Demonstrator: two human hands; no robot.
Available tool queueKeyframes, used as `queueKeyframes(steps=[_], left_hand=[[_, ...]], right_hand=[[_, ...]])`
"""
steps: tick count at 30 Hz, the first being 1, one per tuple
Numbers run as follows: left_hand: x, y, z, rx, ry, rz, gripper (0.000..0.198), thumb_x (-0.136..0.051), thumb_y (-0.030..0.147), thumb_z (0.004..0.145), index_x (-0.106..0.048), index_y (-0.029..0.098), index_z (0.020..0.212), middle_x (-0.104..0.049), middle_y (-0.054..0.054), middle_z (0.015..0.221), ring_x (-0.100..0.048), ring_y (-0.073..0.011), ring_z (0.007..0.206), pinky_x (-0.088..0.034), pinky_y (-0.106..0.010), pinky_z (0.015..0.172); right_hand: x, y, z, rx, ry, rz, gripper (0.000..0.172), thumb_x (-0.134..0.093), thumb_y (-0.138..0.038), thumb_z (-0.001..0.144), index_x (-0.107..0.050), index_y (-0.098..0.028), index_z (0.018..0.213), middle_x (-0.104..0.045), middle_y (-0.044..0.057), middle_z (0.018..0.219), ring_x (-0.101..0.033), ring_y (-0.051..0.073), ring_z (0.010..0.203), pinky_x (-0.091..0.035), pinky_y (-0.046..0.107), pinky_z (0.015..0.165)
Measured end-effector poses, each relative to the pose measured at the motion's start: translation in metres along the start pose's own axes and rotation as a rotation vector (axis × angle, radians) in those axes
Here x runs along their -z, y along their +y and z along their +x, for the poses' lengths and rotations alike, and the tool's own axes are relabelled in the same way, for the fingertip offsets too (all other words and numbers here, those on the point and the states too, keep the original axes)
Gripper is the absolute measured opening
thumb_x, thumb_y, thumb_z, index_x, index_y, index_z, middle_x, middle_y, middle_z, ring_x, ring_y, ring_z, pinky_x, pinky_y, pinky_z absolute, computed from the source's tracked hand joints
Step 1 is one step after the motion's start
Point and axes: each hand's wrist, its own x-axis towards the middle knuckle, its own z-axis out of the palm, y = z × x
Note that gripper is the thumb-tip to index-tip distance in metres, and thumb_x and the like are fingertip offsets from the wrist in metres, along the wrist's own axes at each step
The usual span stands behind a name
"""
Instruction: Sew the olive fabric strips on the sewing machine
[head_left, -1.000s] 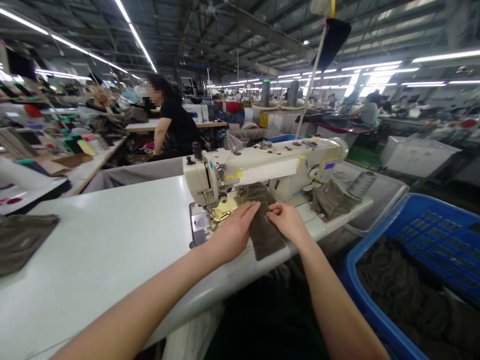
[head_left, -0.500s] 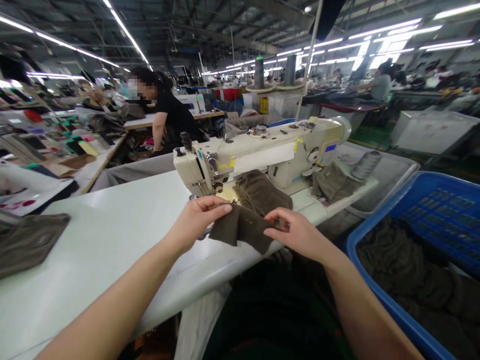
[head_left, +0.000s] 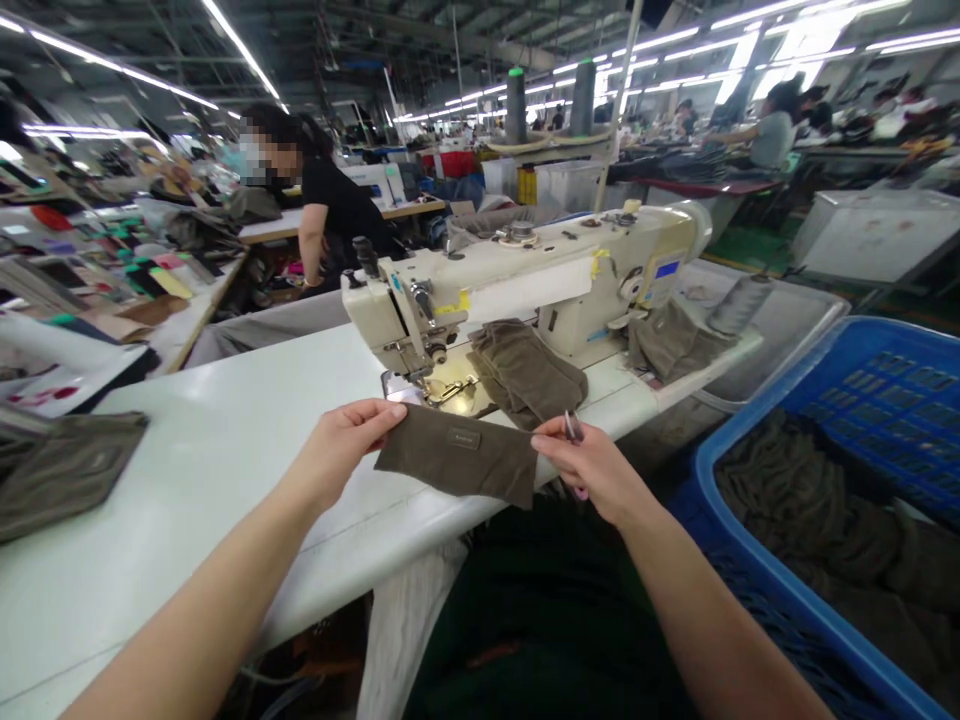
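Between my hands an olive-brown fabric piece (head_left: 450,465) is stretched out in front of the sewing machine (head_left: 517,270), with a small label on its face. My left hand (head_left: 349,445) pinches its upper left corner between thumb and fingers. At the upper right corner, my right hand (head_left: 581,460) pinches the fabric and also has small metal thread snips (head_left: 572,427) tucked in its fingers. A stack of similar fabric pieces (head_left: 536,375) lies just beyond, on the machine bed to the right of the needle area.
More brown fabric (head_left: 82,460) lies at the left of the white table (head_left: 225,450). A blue basket (head_left: 709,480) with dark fabric stands at the right. Another folded piece (head_left: 667,340) and a grey thread cone (head_left: 741,303) are behind it. A co-worker (head_left: 341,205) leans over a table at the back left.
My hands have moved apart, the left one leftward, so the folded fabric now spreads flat and its label shows. The snips in my right hand have come into clear view.
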Motion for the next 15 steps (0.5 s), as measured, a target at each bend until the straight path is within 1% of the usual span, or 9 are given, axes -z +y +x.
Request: queueKeyframes(steps=[2, 3, 5, 7, 8, 10, 12, 13, 15], left_hand=[[0.002, -0.003, 0.006, -0.034, 0.089, 0.09, 0.043, -0.082, 0.057, 0.06, -0.072, 0.016, 0.073, -0.069, -0.003, 0.068, -0.056, -0.0142, 0.061, -0.044, -0.024, 0.056], [0.004, -0.005, 0.011, -0.044, 0.101, 0.151, 0.044, -0.08, 0.058, 0.063, -0.072, 0.016, 0.074, -0.069, -0.003, 0.068, -0.056, -0.0146, 0.061, -0.043, -0.024, 0.055], [0.005, -0.008, 0.023, -0.075, 0.062, 0.331, 0.042, -0.071, 0.058, 0.071, -0.071, 0.017, 0.077, -0.069, -0.002, 0.068, -0.057, -0.0157, 0.062, -0.043, -0.025, 0.056], [0.006, -0.011, 0.038, -0.12, -0.005, 0.509, 0.035, -0.065, 0.052, 0.076, -0.069, 0.017, 0.075, -0.067, -0.001, 0.067, -0.057, -0.0159, 0.063, -0.044, -0.026, 0.059], [0.005, -0.013, 0.045, -0.142, -0.034, 0.571, 0.031, -0.062, 0.048, 0.078, -0.067, 0.018, 0.071, -0.065, 0.0, 0.065, -0.056, -0.0158, 0.064, -0.044, -0.027, 0.061], [0.004, -0.016, 0.057, -0.163, -0.072, 0.633, 0.025, -0.06, 0.041, 0.076, -0.062, 0.019, 0.063, -0.06, 0.001, 0.062, -0.054, -0.0158, 0.064, -0.043, -0.027, 0.064], [0.003, -0.018, 0.065, -0.167, -0.109, 0.659, 0.021, -0.059, 0.036, 0.074, -0.059, 0.02, 0.06, -0.058, 0.002, 0.059, -0.053, -0.0162, 0.063, -0.041, -0.028, 0.064], [0.003, -0.018, 0.067, -0.169, -0.128, 0.672, 0.019, -0.057, 0.034, 0.073, -0.059, 0.02, 0.06, -0.058, 0.002, 0.059, -0.053, -0.0165, 0.063, -0.041, -0.028, 0.064], [0.003, -0.019, 0.069, -0.171, -0.161, 0.69, 0.015, -0.055, 0.032, 0.071, -0.062, 0.021, 0.064, -0.061, 0.002, 0.062, -0.055, -0.0169, 0.064, -0.041, -0.028, 0.064]], right_hand=[[-0.008, -0.001, -0.004, 0.023, -0.013, -0.025, 0.02, -0.066, -0.04, 0.074, -0.062, -0.021, 0.079, -0.045, -0.008, 0.056, -0.039, 0.01, 0.046, -0.03, 0.023, 0.043], [-0.014, 0.0, -0.006, 0.038, -0.028, -0.044, 0.016, -0.067, -0.036, 0.072, -0.06, -0.021, 0.074, -0.048, -0.006, 0.057, -0.043, 0.01, 0.05, -0.034, 0.023, 0.046], [-0.031, 0.002, -0.013, 0.082, -0.071, -0.102, 0.012, -0.067, -0.029, 0.07, -0.057, -0.022, 0.07, -0.049, -0.006, 0.057, -0.046, 0.011, 0.053, -0.038, 0.023, 0.05], [-0.049, 0.006, -0.02, 0.17, -0.094, -0.17, 0.008, -0.065, -0.026, 0.073, -0.058, -0.022, 0.075, -0.046, -0.007, 0.056, -0.046, 0.011, 0.051, -0.04, 0.023, 0.05], [-0.057, 0.009, -0.022, 0.242, -0.094, -0.202, 0.006, -0.063, -0.025, 0.076, -0.06, -0.022, 0.081, -0.047, -0.007, 0.057, -0.046, 0.012, 0.051, -0.041, 0.023, 0.05], [-0.068, 0.016, -0.026, 0.414, -0.097, -0.252, 0.009, -0.06, -0.023, 0.083, -0.064, -0.021, 0.091, -0.054, -0.005, 0.064, -0.048, 0.012, 0.053, -0.043, 0.023, 0.053], [-0.073, 0.022, -0.027, 0.565, -0.123, -0.283, 0.012, -0.057, -0.02, 0.088, -0.067, -0.021, 0.096, -0.062, -0.001, 0.073, -0.052, 0.012, 0.057, -0.046, 0.024, 0.056], [-0.073, 0.025, -0.026, 0.612, -0.139, -0.295, 0.012, -0.058, -0.019, 0.089, -0.067, -0.021, 0.096, -0.065, 0.0, 0.076, -0.054, 0.012, 0.058, -0.047, 0.024, 0.057], [-0.071, 0.029, -0.024, 0.658, -0.163, -0.307, 0.013, -0.059, -0.017, 0.09, -0.068, -0.02, 0.099, -0.068, 0.002, 0.083, -0.058, 0.012, 0.063, -0.049, 0.023, 0.059]])
